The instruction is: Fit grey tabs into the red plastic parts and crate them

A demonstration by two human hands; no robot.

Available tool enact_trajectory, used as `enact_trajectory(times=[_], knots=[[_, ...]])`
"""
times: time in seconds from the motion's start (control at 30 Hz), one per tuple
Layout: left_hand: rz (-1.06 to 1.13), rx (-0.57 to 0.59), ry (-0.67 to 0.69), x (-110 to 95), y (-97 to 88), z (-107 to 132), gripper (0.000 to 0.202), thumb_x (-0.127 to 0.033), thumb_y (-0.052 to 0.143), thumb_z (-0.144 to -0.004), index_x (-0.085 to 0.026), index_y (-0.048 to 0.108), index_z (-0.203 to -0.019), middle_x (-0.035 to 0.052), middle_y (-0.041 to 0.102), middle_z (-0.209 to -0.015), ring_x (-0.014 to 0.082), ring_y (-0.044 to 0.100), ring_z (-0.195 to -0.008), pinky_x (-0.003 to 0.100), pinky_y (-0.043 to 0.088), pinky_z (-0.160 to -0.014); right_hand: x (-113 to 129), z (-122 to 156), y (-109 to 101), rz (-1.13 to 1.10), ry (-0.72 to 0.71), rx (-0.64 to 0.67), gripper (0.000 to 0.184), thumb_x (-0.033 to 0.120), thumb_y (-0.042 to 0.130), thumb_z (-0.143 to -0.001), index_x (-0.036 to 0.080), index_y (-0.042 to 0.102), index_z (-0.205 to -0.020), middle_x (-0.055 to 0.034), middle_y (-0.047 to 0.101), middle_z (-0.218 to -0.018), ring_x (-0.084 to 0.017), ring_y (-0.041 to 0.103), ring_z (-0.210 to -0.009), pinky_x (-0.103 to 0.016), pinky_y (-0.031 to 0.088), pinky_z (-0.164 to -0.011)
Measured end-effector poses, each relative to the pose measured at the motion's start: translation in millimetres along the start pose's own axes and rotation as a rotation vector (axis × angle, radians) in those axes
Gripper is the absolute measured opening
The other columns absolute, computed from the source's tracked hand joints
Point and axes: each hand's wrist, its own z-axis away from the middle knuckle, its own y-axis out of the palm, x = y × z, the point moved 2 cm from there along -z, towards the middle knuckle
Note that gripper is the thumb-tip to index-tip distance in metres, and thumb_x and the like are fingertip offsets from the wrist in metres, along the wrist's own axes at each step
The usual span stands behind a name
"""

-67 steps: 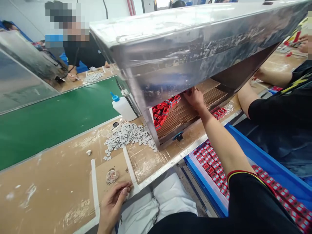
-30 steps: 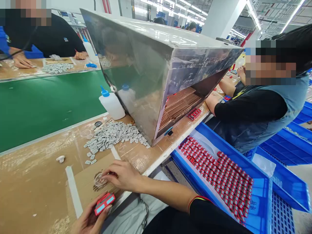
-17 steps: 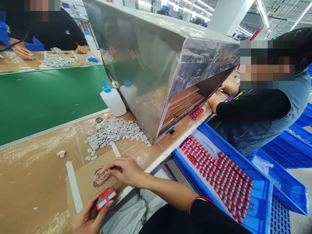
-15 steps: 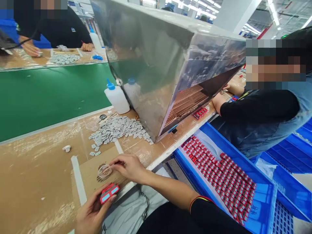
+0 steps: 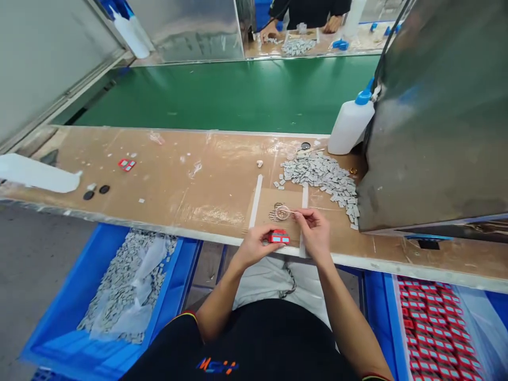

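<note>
**Tan, plastic-sheeted workbench (image 5: 119, 174) with parts spread along it**
A heap of small grey rectangular tags (image 5: 321, 177) lies beside a cardboard pad (image 5: 275, 203) edged with white tape, which carries a small clear round dish (image 5: 282, 212). A white plastic bottle with a blue nozzle (image 5: 349, 129) stands against a stainless steel housing (image 5: 436, 132). Two black discs (image 5: 95, 191) and a small red piece (image 5: 127, 165) lie further left.

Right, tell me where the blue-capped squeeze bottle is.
In the head view, the squeeze bottle stands at right, against the steel hood, behind the grey pieces.
</note>
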Motion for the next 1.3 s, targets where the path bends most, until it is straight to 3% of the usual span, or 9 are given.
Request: enact_trajectory(times=[0.27, 0.5, 0.83, 1.3], knots=[[-0.063, 0.004, 0.047, -3, -0.3, 0, 0.032, -0.032, 0.079, -0.08, -0.014, 0.074, -0.106, 0.0102, 0.078, -0.103, 0.02, 0.074, -0.091, 0.031, 0.062, -0.086, 29, 26, -17, 0.009, -0.089, -0.041, 0.03, 0.05, 0.074, -0.084, 0.021, 0.069, -0.086, -0.008, 0.08, -0.09, -0.02, 0.076, -0.081, -0.036, 0.064, -0.077], [-0.232, -0.015, 0.102, -3, -0.9, 2, 0.032, -0.033, 0.08, -0.081, -0.016, 0.074, -0.106, 0.0096, 0.078, -0.099, 0.0207, 0.074, -0.089, 0.029, 0.06, -0.079, 31, 49, -22, 0.139, -0.072, -0.007, 0.023, 0.044, 0.071, -0.087, 0.02, 0.071, -0.087, -0.0083, 0.079, -0.088, -0.022, 0.077, -0.08, -0.036, 0.065, -0.074], [-0.25, -0.005, 0.16, -4, -0.9, 2, 0.028, -0.031, 0.077, -0.084, -0.016, 0.073, -0.107, 0.0109, 0.079, -0.103, 0.0224, 0.074, -0.093, 0.03, 0.059, -0.082, 28, 53, -16, 0.248, -0.155, 0.053, 0.012, 0.033, 0.068, -0.09, 0.022, 0.07, -0.088, -0.0056, 0.08, -0.087, -0.02, 0.078, -0.077, -0.032, 0.064, -0.072], [-0.239, -0.006, 0.178, -2, -1.6, 2, 0.028, -0.032, 0.077, -0.084, -0.016, 0.073, -0.107, 0.0101, 0.079, -0.099, 0.0213, 0.074, -0.089, 0.028, 0.058, -0.078, 49, 51, -10, 0.5, -0.405, 0.113, 0.01, 0.027, 0.061, -0.096, 0.024, 0.068, -0.09, -0.0032, 0.079, -0.088, -0.018, 0.076, -0.078, -0.028, 0.062, -0.069]])
